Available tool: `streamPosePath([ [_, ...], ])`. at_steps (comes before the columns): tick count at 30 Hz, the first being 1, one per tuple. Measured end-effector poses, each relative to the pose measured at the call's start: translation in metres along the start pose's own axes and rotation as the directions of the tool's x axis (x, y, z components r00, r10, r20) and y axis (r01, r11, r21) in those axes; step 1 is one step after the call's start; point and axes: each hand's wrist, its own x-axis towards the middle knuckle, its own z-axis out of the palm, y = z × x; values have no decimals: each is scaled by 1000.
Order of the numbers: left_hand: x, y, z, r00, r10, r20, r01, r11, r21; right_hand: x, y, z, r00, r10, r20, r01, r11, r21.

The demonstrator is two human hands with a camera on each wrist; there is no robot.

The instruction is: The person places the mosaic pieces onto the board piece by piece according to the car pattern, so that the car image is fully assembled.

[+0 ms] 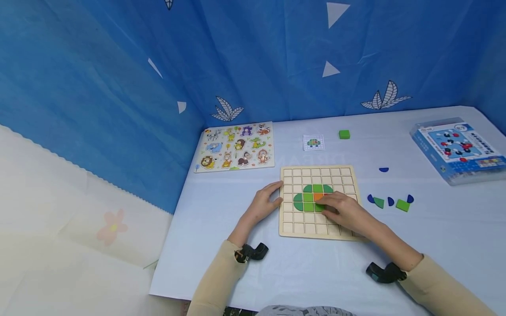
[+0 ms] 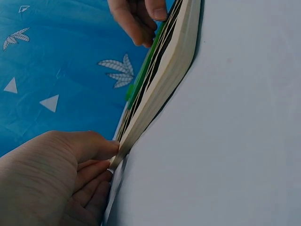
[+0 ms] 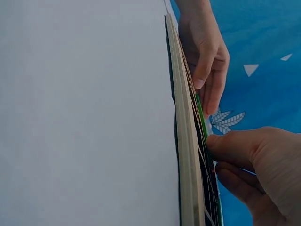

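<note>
A wooden grid board (image 1: 310, 229) lies on the table with green tiles (image 1: 308, 197) and an orange square tile (image 1: 318, 196) on its middle cells. My right hand (image 1: 348, 213) reaches over from the right, its fingertips pinching a green square tile (image 1: 319, 206) just below the orange one. That hand partly covers the tiles there. My left hand (image 1: 262, 204) rests against the board's left edge, thumb and fingers touching the rim with the fingers relaxed. In the left wrist view, the left thumb (image 2: 96, 145) lies at the board's edge (image 2: 157, 94).
Right of the board lie several blue half-round tiles (image 1: 391, 201), a green quarter-round tile (image 1: 379, 202) and a green square (image 1: 402, 205). Behind it are a pattern card (image 1: 314, 142) and a green block (image 1: 344, 134). An animal puzzle (image 1: 237, 147) stands back left, a blue box (image 1: 460, 149) back right.
</note>
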Motion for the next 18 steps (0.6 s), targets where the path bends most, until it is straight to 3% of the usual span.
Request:
streamPosePath([
  [5,-1,0,1,1000,5,-1,-5,1000,-3,0,-4,-10,999,9,-52,-5,997,71],
  [10,-1,1,1,1000,4,-2,-4,1000,-4,-7,3,-36,987,128,-93,-116,986,121],
  [14,0,1,0,1000,3,0,-3,1000,6,-28,35,-54,954,261,-148,-248,964,98],
  [18,-1,1,1,1000,8,0,-8,1000,7,-54,59,-70,896,396,-201,-390,918,71],
])
